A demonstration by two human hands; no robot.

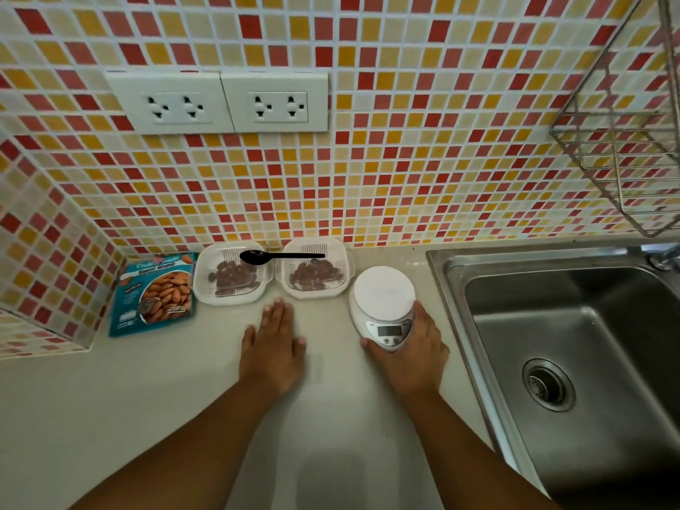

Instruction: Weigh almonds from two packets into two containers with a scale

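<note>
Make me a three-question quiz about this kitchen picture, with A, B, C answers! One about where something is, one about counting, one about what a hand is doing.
1. Where does the black spoon lie?
A. in the sink
B. across both containers
C. on the scale

2. How many containers hold almonds?
A. one
B. two
C. four

3. What is the right hand doing?
A. gripping the scale
B. holding the spoon
C. hanging idle

Answers:
1 B, it bridges the left container and right container.
2 B, both show brown nuts.
3 A, thumb and fingers wrap the scale's base.
</note>
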